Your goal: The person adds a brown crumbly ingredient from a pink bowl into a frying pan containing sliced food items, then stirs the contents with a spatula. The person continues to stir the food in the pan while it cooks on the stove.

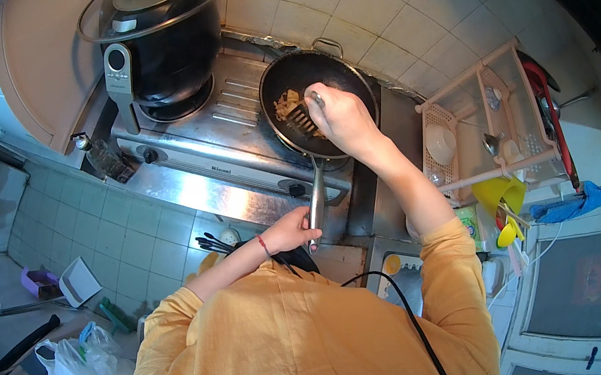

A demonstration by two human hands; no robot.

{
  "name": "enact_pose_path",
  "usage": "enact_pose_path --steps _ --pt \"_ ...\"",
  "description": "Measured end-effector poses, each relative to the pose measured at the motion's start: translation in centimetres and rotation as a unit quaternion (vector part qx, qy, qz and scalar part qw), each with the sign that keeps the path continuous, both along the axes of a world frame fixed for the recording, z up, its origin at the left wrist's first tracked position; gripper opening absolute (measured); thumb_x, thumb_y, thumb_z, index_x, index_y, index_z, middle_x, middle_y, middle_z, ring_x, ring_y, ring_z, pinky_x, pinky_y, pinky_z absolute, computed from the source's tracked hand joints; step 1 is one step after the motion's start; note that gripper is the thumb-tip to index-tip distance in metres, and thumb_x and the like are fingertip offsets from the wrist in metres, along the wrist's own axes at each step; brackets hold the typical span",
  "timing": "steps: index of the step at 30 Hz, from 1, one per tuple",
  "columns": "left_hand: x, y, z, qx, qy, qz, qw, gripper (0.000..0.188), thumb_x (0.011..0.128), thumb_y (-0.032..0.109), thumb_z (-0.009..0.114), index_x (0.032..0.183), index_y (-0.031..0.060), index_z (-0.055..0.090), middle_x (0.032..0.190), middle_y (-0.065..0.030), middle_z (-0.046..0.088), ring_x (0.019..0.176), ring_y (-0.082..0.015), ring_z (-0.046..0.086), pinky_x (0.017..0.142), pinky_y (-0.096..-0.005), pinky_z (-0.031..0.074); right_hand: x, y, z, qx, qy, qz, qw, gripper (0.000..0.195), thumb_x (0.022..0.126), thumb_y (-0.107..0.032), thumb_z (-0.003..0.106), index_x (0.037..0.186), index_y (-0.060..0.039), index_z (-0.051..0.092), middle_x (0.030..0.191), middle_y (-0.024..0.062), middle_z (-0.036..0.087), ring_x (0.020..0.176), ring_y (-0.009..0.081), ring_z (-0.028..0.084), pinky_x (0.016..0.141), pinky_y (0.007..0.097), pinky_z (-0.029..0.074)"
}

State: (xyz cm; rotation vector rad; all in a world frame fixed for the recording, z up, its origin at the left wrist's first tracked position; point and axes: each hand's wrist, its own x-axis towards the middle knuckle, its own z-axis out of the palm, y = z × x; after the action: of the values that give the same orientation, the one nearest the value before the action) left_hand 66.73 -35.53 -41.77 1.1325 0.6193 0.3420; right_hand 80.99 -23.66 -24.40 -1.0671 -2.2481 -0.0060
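A dark wok (pixel 339 64) rests over the right burner of a Rinnai gas stove (pixel 235 79). My left hand (pixel 291 231) grips the wok's metal handle (pixel 316 197) near its end. Above the wok, my right hand (pixel 344 117) is closed around the handle of a slotted turner (pixel 301 121). The turner's head is down in the wok, against a small heap of pale, chopped food (pixel 286 104). My right hand covers part of the wok's inside, so some of the food may be hidden.
A black air fryer (pixel 174 53), topped by a glass lid (pixel 88 20), stands over the left burner. Left of the stove is a pump bottle (pixel 106 157). A dish rack (pixel 481 127) stands to the right, above a sink (pixel 406 283). A black cable (pixel 412 318) crosses my front.
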Motion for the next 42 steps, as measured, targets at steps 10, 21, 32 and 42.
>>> enact_pose_path --steps 10,21,32,42 --pt "0.0 0.1 0.8 -0.038 -0.008 -0.006 0.999 0.025 0.088 0.003 0.063 0.108 0.0014 0.048 0.077 -0.0013 0.058 0.065 -0.0076 0.058 0.056 -0.0222 0.046 -1.0 4.3 0.1 -0.042 0.113 -0.114 0.986 0.011 0.089 -0.011 0.054 0.092 -0.0007 0.054 0.074 0.021 0.06 0.071 0.0388 0.061 0.063 0.044 0.049" --pt "0.0 0.2 0.1 -0.001 0.005 -0.014 1.0 0.033 0.089 0.005 0.062 0.117 -0.0012 0.045 0.081 -0.003 0.06 0.071 -0.0099 0.062 0.059 -0.023 0.048 6.7 5.7 -0.1 -0.066 0.308 -0.21 0.926 0.014 0.093 -0.01 0.045 0.095 0.0034 0.05 0.07 0.0146 0.063 0.057 0.022 0.067 0.053 0.0334 0.051" --pt "0.0 0.3 0.3 0.011 0.004 -0.022 1.0 0.034 0.089 0.005 0.063 0.117 0.0002 0.046 0.077 -0.0002 0.057 0.063 -0.0063 0.054 0.056 -0.0214 0.045 17.6 -3.6 -9.8 -0.03 0.575 -0.278 0.769 0.013 0.098 -0.01 0.042 0.1 0.0027 0.039 0.089 0.0227 0.06 0.061 0.0299 0.067 0.051 0.0331 0.059" --pt "0.0 0.0 -0.5 -0.003 0.013 -0.011 1.0 0.027 0.091 0.005 0.06 0.114 0.0 0.047 0.078 -0.0019 0.06 0.067 -0.0104 0.064 0.054 -0.0206 0.045 16.0 -6.2 -10.5 -0.032 0.59 -0.287 0.754 0.014 0.098 -0.01 0.042 0.101 0.0031 0.039 0.089 0.0223 0.06 0.063 0.0313 0.067 0.054 0.0328 0.059"
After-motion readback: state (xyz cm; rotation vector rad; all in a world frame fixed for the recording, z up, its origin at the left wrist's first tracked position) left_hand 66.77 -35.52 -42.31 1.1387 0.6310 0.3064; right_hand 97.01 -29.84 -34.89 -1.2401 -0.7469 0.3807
